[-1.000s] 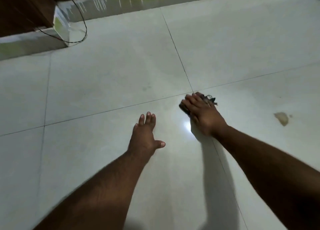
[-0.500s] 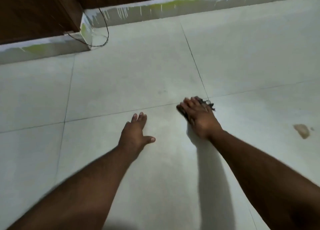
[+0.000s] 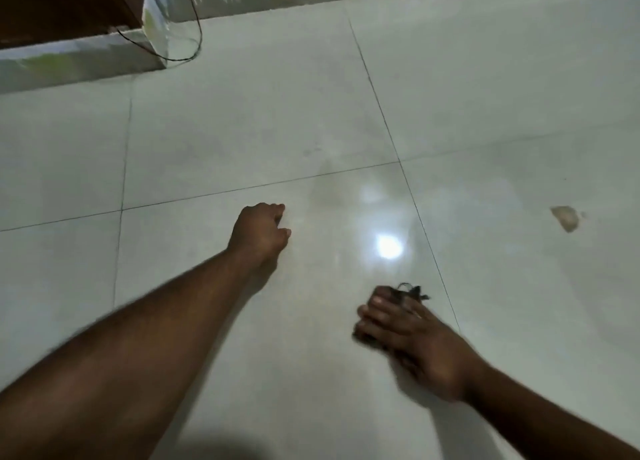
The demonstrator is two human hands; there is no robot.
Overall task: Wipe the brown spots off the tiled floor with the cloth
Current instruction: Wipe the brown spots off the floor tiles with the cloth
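Right hand [image 3: 415, 342] pulled nearer, grip seemingly pinching dark cloth [image 3: 410, 293] beneath blurred fingers

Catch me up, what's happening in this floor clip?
A person is wiping a tiled floor by hand. The right hand presses a dark cloth against the tile; the left hand, fingers curled, rests on the floor and holds nothing. A brown spot sits on the tile to the right of the cloth, not yet wiped. A black cable runs along the skirting.
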